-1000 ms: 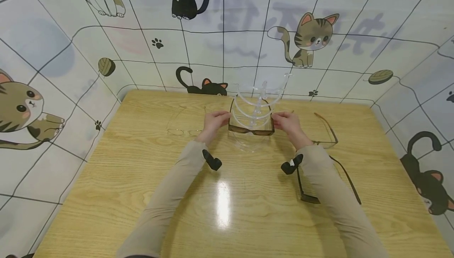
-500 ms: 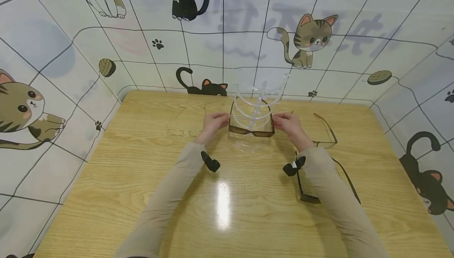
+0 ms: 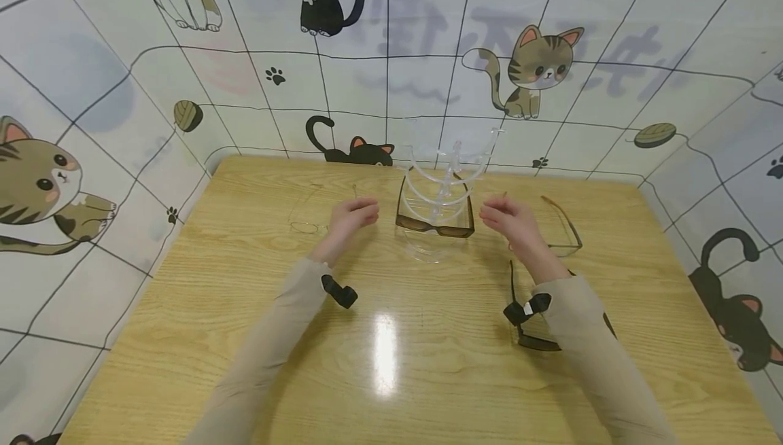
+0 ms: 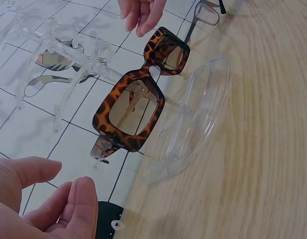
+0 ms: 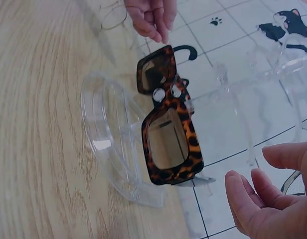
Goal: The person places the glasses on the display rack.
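Tortoiseshell sunglasses (image 3: 453, 232) with brown lenses rest on a low tier of a clear display stand (image 3: 446, 190), front toward me. In the left wrist view, the nose bridge of the sunglasses (image 4: 132, 107) sits against the stand's post, above its curved base (image 4: 216, 99). My left hand (image 3: 349, 224) is off to their left, fingers loosely bent and thumb apart, touching nothing. My right hand (image 3: 514, 226) hovers to their right, likewise holding nothing. A gap shows between the right hand (image 5: 273, 191) and the sunglasses (image 5: 168, 137) in the right wrist view.
Thin wire-rimmed glasses (image 3: 304, 227) lie on the wooden table (image 3: 342, 377) at left, partly behind the left hand. At right lie glasses with brown temple tips (image 3: 569, 221) and black-framed glasses (image 3: 538, 344), partly hidden by my right arm. A cat-patterned backdrop (image 3: 422, 85) surrounds the table.
Both hands have let go of the sunglasses' sides and moved apart, left hand leftward and right hand rightward. The sunglasses stay on the stand.
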Available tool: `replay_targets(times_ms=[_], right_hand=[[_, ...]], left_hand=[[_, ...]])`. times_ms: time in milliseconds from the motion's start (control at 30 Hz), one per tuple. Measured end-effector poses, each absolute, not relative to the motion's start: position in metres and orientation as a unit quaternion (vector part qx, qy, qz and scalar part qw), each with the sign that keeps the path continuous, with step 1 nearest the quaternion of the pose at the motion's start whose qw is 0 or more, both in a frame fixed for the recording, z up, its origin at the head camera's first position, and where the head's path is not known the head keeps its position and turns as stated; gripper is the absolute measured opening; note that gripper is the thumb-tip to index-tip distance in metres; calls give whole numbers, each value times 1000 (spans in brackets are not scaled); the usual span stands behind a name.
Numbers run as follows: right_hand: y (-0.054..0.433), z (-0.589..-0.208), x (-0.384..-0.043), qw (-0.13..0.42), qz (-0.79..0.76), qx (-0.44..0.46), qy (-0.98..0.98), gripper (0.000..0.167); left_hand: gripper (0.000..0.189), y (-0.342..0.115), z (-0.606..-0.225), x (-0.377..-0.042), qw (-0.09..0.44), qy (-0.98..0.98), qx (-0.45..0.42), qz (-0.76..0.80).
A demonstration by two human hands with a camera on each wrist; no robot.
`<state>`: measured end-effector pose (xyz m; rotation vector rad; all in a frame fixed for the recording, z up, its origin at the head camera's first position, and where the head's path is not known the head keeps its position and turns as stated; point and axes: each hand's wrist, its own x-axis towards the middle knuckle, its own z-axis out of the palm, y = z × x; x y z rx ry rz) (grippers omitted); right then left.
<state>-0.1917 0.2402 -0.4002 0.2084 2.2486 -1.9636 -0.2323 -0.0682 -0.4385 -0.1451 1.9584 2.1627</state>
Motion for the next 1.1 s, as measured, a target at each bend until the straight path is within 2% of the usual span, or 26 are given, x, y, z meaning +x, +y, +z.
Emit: replay_targets(times_ms=[300, 467, 667, 1100], right_hand=[[228, -394, -168, 80, -676, 33, 732, 41], [217, -394, -160, 96, -678, 15, 729, 30], [202, -395, -151, 107, -664, -18, 740, 35], [167, -401, -145, 114, -665, -54, 736, 34]], left_hand=[[37, -93, -432, -213, 110, 689, -41, 715], [36, -103, -432, -206, 108, 689, -47, 715], [35, -115, -430, -198, 92, 696, -48, 711], [39, -147, -439, -189, 88, 709, -60, 697]])
